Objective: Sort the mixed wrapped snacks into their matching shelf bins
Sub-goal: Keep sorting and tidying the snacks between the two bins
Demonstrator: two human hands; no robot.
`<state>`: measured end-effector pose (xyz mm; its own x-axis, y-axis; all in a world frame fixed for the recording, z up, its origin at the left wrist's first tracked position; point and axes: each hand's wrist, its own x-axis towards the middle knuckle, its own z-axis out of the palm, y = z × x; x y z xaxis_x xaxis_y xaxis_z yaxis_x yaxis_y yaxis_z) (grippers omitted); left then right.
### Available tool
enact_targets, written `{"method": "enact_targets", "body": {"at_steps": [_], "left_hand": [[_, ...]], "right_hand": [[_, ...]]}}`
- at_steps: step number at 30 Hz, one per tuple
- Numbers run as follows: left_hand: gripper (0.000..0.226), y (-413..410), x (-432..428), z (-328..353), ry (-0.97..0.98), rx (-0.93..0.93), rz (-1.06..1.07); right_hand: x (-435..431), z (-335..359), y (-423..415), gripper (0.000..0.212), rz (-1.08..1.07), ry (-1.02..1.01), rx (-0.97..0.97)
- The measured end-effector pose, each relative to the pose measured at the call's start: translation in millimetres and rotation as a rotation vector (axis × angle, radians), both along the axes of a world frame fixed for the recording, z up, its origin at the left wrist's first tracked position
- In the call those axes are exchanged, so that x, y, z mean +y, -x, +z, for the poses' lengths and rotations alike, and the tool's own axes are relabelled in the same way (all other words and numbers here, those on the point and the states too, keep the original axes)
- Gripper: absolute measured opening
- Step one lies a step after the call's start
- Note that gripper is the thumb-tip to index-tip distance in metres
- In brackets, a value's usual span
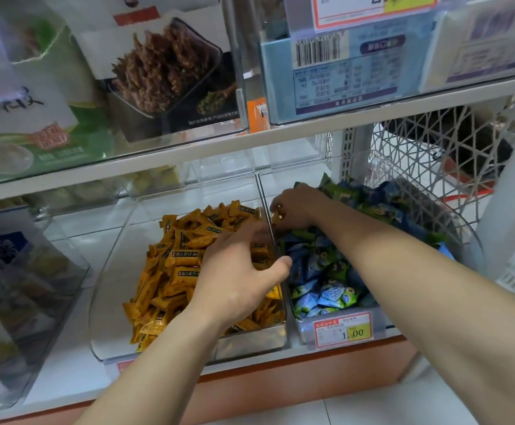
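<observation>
Lower shelf point(66, 369): two clear bins side by side, walls touching.

Left bin point(250, 342): orange snacks point(182, 259) heaped toward its right and near sides, far-left floor bare. Right bin point(382, 319): blue-green snacks point(326, 289) piled high, reaching the rim at the far right.

Risk, pile level: the blue-green heap is loose and steep. An arm raking across it could push packets over the right or far rim.

Left hand point(244, 271) sits over the right part of the orange heap, thumb stretched to the dividing walls point(276, 240). Its fingers are motion-blurred, so I cannot tell whether they hold anything. Risk: a sweep this close to the divider could flick orange packets into the right bin and undo the sorting.

Right hand point(296, 207) is at the far-left corner of the right bin, just beside the divider. Its fingers are curled together, pinching what looks like a stray orange piece point(278, 213). Risk: the wrapper is small and slick and the hold is by fingertips only. If it slips before crossing the divider, it falls back among the blue-green packets and gets buried. The forearm also lies across that heap, so lifting out could drag packets along.

Price tag point(343, 329) on the right bin's near face: a knock from a wrist could dislodge it.
</observation>
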<state>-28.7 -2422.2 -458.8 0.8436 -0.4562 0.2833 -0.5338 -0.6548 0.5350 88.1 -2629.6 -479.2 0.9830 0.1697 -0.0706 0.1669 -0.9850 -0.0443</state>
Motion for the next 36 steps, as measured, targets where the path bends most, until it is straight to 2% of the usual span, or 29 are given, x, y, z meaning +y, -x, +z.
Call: {"method": "enact_targets", "body": {"at_steps": [3,5,8,11,14,17,20,23,27,32,36], "left_hand": [[0.051,-1,-1,-1,-0.005,-0.009,0.008],[0.049,-1,0,-2,-0.004,-0.001,0.008],[0.043,-2,1,0,0.001,0.014,0.008],[0.044,-3,1,1,0.012,0.038,0.006],[0.036,-2,0,4,0.025,0.065,0.017],[0.029,2,-3,7,0.028,0.068,0.028],[0.038,8,-5,7,0.008,0.085,0.058],[0.059,11,-2,5,-0.025,0.087,0.065],[0.066,13,5,5,-0.026,0.094,0.011],[0.07,13,5,8,-0.019,0.103,0.001],[0.06,14,6,10,0.021,0.111,0.006]], "right_hand": [[5,-1,4,0.034,0.013,-0.025,-0.047],[4,3,11,0.03,0.003,-0.11,-0.086],[-1,16,28,0.031,-0.013,-0.347,-0.152],[-4,34,50,0.02,-0.025,-0.595,-0.194],[-10,44,75,0.016,-0.056,-0.745,-0.22],[-14,42,96,0.019,-0.044,-0.671,-0.163],[-11,41,105,0.024,-0.068,-0.639,-0.141],[-4,40,104,0.033,-0.07,-0.595,-0.01],[6,37,103,0.037,-0.023,-0.444,0.121],[19,30,108,0.039,-0.012,-0.255,0.036],[16,39,115,0.03,-0.054,-0.367,-0.034]]}}
